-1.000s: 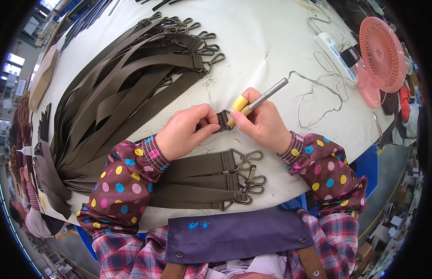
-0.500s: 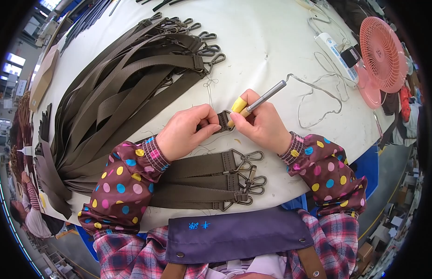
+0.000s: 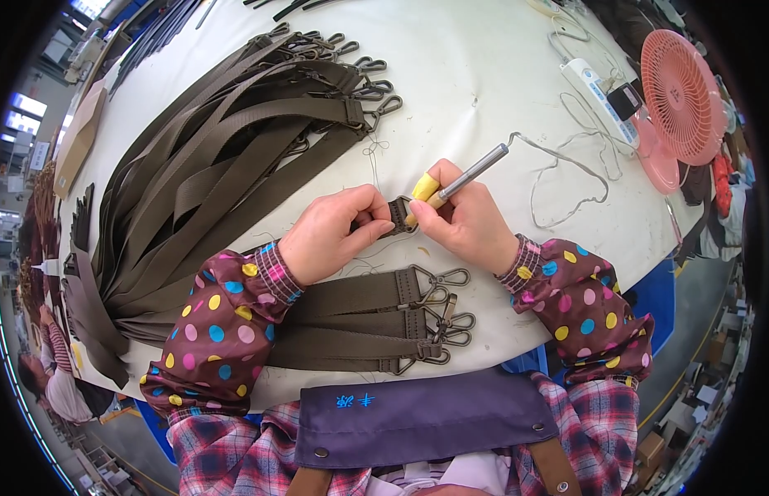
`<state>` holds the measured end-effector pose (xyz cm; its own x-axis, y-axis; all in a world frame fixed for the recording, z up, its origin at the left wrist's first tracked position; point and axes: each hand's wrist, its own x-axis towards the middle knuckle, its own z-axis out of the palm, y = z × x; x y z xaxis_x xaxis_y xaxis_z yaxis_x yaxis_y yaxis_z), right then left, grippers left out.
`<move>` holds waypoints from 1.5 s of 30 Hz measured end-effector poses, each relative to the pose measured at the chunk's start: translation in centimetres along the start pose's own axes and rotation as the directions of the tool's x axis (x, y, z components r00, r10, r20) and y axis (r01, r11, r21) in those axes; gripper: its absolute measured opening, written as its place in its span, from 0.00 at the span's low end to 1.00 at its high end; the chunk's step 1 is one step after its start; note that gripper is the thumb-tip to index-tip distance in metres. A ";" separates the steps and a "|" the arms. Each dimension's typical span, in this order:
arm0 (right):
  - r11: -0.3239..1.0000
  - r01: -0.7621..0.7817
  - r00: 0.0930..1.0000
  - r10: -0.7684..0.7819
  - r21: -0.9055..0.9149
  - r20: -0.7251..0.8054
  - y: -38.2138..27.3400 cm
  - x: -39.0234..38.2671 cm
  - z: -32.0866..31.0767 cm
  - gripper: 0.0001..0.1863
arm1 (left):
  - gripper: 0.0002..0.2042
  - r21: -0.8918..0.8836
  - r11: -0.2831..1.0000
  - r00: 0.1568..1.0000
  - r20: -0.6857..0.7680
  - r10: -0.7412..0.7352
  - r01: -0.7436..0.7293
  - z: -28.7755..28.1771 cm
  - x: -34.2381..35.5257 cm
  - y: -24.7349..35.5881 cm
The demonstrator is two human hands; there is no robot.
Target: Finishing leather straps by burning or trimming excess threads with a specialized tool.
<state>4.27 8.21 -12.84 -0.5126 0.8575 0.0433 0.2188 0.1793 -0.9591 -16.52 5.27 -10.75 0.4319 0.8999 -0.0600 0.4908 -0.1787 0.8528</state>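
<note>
My left hand [image 3: 335, 230] is closed, thumb and forefinger pinching the end of a dark olive webbing strap [image 3: 398, 215] that has a metal fitting. My right hand [image 3: 471, 221], yellow tape round its forefinger, grips a corded pen-shaped iron [image 3: 475, 170] with a silver barrel and a tan section. The iron slants down to the left, its lower end at the strap end; my fingers partly hide the contact point. Loose threads [image 3: 374, 153] lie just beyond. Nearer to me rest several straps [image 3: 351, 296] with metal snap hooks [image 3: 455, 326].
A large heap of the same straps [image 3: 211, 165] covers the table's left side, hooks at its far end. On the right are a white power strip [image 3: 599, 99], a pink fan [image 3: 678, 99] and the iron's loose cord [image 3: 566, 157]. Another person [image 3: 58, 372] is at far left.
</note>
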 end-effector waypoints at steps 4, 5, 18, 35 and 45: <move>1.000 0.004 1.000 -0.004 0.002 -0.003 0.3 0.0 0.0 0.13 | 0.04 -0.018 0.998 0.998 0.034 -0.059 0.060 -0.2 0.1 0.3; 1.000 0.008 1.000 -0.008 0.002 -0.003 0.1 0.0 0.0 0.12 | 0.04 -0.016 0.998 0.998 0.031 -0.061 0.061 -0.5 0.0 0.3; 0.992 0.017 1.000 -0.019 0.127 0.013 0.1 -0.1 0.3 0.10 | 0.09 0.266 0.953 0.933 0.357 0.045 -0.148 -3.4 2.8 0.4; 0.999 0.021 0.999 -0.022 0.041 0.025 -0.1 0.1 0.3 0.10 | 0.04 0.272 0.936 0.914 0.392 0.105 -0.224 -2.9 3.7 -0.8; 0.999 0.041 0.999 -0.041 -0.006 0.030 -0.1 0.1 0.3 0.10 | 0.04 0.281 0.939 0.924 0.373 0.084 -0.199 -2.7 3.5 -0.8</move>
<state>3.97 8.15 -12.82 -0.5455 0.8348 0.0742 0.2024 0.2172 -0.9549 -17.44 9.66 -10.21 0.7230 0.6677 -0.1772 0.5871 -0.4588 0.6669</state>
